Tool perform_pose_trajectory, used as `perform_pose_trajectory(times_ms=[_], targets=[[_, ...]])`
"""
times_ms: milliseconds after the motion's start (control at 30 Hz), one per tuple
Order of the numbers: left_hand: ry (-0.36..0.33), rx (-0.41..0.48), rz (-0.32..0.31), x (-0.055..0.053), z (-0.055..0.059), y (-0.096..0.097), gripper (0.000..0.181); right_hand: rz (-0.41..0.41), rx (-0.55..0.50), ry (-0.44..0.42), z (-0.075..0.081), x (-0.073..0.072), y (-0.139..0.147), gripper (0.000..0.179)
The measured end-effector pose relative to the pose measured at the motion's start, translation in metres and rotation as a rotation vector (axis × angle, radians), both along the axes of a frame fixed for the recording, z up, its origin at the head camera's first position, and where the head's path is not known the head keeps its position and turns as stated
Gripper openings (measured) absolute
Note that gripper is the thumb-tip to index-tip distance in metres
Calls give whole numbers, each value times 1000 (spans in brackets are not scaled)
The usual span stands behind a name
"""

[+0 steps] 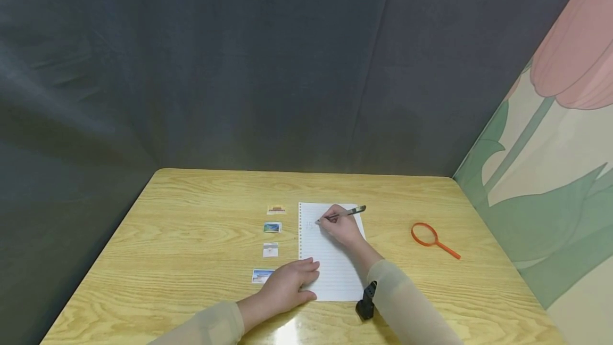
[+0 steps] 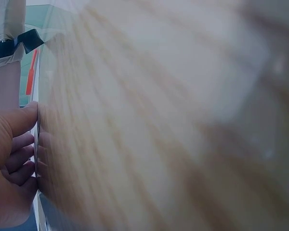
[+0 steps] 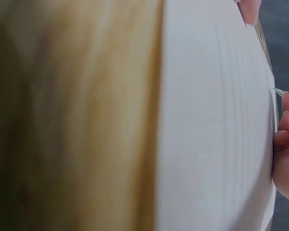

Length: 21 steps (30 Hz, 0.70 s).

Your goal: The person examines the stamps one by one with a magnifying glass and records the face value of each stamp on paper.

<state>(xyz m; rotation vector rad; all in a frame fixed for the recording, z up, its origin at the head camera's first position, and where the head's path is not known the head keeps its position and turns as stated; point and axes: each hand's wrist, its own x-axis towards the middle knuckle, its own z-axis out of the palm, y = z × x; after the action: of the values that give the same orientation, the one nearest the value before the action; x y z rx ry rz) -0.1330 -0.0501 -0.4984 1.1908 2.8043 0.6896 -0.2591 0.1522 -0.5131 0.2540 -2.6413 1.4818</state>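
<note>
In the head view my right hand [image 1: 342,226] pinches a black pen [image 1: 354,210], its tip at the upper left of a lined sheet of paper [image 1: 330,276] with holes down its left edge. Faint writing that looks like "15" [image 1: 309,225] stands just left of the tip. My left hand [image 1: 289,284] rests on the sheet's lower left edge, fingers extended, and partly covers the lowest of several small picture stamps [image 1: 261,276]. The right wrist view shows the right hand [image 3: 286,144] at the far edge of the paper [image 3: 197,120].
Above the lowest stamp, a grey-white stamp [image 1: 270,249], a blue-green stamp [image 1: 272,227] and a yellow-red stamp [image 1: 276,210] lie in a column left of the paper. An orange magnifying glass [image 1: 436,241] lies to the right on the wooden table [image 1: 191,238]. A dark curtain [image 1: 287,68] hangs behind.
</note>
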Motion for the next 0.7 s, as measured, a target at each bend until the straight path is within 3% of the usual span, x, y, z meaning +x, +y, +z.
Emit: perform_pose_trajectory(times_ms=[300, 700], targets=[[-2, -27, 5, -1, -2, 0, 47, 17, 23, 32, 1, 0, -2, 6], [29, -14, -9, -1, -4, 0, 47, 129, 77, -5, 5, 5, 4, 11]])
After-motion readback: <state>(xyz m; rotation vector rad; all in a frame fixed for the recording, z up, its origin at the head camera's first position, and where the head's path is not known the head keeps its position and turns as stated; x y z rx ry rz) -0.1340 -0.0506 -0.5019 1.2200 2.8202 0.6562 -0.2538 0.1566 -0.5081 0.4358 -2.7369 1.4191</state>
